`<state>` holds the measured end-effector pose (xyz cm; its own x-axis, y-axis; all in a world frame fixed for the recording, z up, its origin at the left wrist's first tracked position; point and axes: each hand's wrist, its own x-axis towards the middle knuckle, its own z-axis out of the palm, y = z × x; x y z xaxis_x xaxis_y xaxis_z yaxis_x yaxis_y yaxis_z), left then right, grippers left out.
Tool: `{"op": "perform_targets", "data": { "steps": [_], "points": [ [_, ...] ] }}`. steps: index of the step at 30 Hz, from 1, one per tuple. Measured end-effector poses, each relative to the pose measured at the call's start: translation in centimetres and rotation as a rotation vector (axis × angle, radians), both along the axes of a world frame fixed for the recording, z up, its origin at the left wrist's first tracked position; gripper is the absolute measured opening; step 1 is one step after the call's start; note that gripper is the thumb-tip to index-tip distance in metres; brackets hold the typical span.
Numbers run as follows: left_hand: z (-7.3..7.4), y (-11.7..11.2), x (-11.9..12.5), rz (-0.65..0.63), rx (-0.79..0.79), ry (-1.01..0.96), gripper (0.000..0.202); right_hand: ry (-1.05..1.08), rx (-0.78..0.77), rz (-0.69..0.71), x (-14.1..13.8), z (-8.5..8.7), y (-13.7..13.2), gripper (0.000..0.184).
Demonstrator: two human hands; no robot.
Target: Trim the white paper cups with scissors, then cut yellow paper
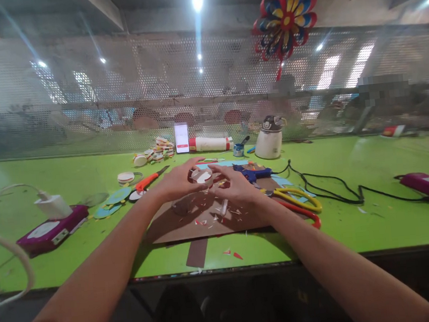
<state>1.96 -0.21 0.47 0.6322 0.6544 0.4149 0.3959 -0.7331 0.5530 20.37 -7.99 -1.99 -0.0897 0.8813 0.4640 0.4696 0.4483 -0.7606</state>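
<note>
Above a brown board (190, 221), I hold a small white round piece (202, 177) that looks like a short paper drum. My left hand (178, 180) grips its left side with curled fingers. The fingers of my right hand (235, 183) bend around its right side, with the thumb just below it. Paper scraps and a short pale stick (224, 207) lie on the board under my hands. Just right of my right hand are a blue glue gun (255, 172), yellow-handled scissors (297, 197) and a red-handled tool (303, 213).
On the green table (358, 233), an orange-handled knife (148, 180) and light blue discs (118, 196) lie left. Similar white pieces (160, 150), a phone (182, 138), a white tube (211, 143), a blue jar (238, 150) and a spray bottle (269, 141) stand behind. Purple power strips (56, 229) flank the sides; a black cord (335, 197) runs right.
</note>
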Motion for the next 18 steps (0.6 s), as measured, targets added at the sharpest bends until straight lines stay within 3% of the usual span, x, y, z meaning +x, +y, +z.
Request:
{"op": "perform_targets", "data": {
  "steps": [10, 18],
  "points": [
    [-0.14, -0.21, 0.14, -0.200, -0.279, -0.111, 0.076, 0.205, -0.088, 0.160, 0.74, -0.15, 0.33, 0.068],
    [-0.25, -0.27, 0.19, -0.227, -0.325, -0.156, 0.075, 0.218, -0.106, 0.150, 0.85, 0.17, -0.06, 0.059]
  ]
}}
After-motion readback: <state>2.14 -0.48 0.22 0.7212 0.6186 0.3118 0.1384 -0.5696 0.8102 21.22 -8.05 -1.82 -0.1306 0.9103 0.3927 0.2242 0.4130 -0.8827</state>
